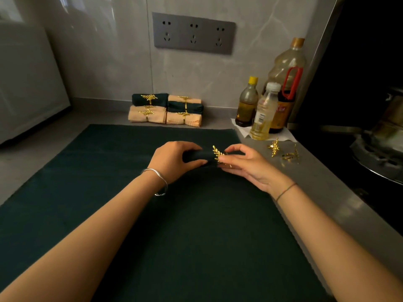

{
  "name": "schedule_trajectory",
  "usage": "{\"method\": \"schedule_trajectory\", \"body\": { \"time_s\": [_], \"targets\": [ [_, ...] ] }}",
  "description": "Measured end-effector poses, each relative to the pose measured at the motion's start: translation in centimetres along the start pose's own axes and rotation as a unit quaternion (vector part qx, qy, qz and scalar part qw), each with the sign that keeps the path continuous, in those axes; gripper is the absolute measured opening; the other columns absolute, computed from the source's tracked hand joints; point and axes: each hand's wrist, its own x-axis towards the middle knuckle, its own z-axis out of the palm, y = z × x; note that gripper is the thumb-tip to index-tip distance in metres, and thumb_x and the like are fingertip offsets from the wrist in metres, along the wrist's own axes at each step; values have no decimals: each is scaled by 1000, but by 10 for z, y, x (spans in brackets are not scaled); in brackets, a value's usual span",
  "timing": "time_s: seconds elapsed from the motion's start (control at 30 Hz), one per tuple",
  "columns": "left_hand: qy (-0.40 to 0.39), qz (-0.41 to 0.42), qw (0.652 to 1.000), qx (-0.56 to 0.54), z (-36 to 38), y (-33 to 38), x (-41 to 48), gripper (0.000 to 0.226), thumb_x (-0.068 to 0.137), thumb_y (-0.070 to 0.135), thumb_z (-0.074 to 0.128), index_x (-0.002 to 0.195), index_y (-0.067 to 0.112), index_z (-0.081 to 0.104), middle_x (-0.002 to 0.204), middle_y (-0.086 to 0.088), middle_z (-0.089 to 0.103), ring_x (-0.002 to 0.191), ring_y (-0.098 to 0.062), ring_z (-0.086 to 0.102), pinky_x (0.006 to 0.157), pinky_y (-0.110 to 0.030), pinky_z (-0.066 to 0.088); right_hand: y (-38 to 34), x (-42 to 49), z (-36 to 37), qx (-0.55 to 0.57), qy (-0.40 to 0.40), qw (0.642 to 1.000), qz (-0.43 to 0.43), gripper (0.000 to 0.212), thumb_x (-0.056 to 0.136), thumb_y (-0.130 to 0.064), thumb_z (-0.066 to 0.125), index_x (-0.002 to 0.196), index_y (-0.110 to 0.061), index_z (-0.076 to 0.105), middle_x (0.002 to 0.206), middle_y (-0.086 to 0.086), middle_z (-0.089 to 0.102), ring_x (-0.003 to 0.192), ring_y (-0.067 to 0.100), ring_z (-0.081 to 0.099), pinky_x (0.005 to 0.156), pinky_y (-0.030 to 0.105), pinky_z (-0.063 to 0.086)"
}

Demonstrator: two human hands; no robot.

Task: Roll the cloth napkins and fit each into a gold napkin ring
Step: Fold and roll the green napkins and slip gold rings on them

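A rolled dark green napkin (199, 156) lies across a flat dark green cloth (122, 192) spread on the counter. My left hand (174, 159) grips the roll's left part. My right hand (244, 163) pinches a gold leaf-shaped napkin ring (218, 154) that sits around the roll's right part. Two loose gold rings (274, 147) (291, 155) lie on the grey counter to the right. Against the back wall sits a stack of rolled napkins (166, 110), green and peach, each inside a gold ring.
Three oil bottles (265, 110) stand on white paper at the back right. A stove with a pan (379, 149) is at the far right. A grey socket panel (194, 33) is on the tiled wall. A white appliance (26, 83) stands at the left.
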Motion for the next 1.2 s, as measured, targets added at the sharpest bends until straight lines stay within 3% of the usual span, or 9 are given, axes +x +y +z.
{"method": "schedule_trajectory", "body": {
  "time_s": [0.13,0.4,0.7,0.9,1.07,1.2],
  "targets": [
    [-16,10,1000,6,3,3,1,38,82,37,65,118,26,59,111,6,64,92,-5,55,82,-22,49,5,-2,0,13,27,999,-18,32,80,-6,69,108,-10,54,107,14,68,97,22,67,88,32,54],
    [-50,44,998,21,-5,4,1,37,82,36,66,117,26,60,111,7,64,93,-2,54,83,-18,46,6,-7,4,-145,12,984,-106,20,81,-14,69,99,-22,65,99,-2,71,93,9,67,83,22,54],
    [-96,43,993,-52,-1,5,-3,36,81,37,67,114,25,63,106,8,67,90,-2,60,84,-23,53,6,-13,8,-171,-10,981,-95,12,83,-24,68,95,-23,67,91,-3,73,84,4,67,68,13,52],
    [-66,49,997,-6,3,7,-3,37,82,41,66,116,28,62,107,10,66,93,-3,59,81,-20,50,9,-13,12,-201,14,973,-114,17,82,-30,68,95,-20,65,91,3,74,89,20,66,74,25,51],
    [-46,63,997,-13,5,9,-4,36,81,40,66,115,27,63,107,9,67,93,-3,60,82,-22,52,9,-12,11,-191,11,974,-124,16,82,-31,67,95,-23,65,91,-2,73,86,13,66,71,20,51],
    [-58,21,994,-86,0,4,-3,36,81,34,67,114,21,62,107,6,66,90,-3,60,82,-20,52,0,-12,3,-137,-36,984,-109,24,88,-24,59,110,-19,64,105,-5,69,99,7,64,81,22,54]
  ]
}}
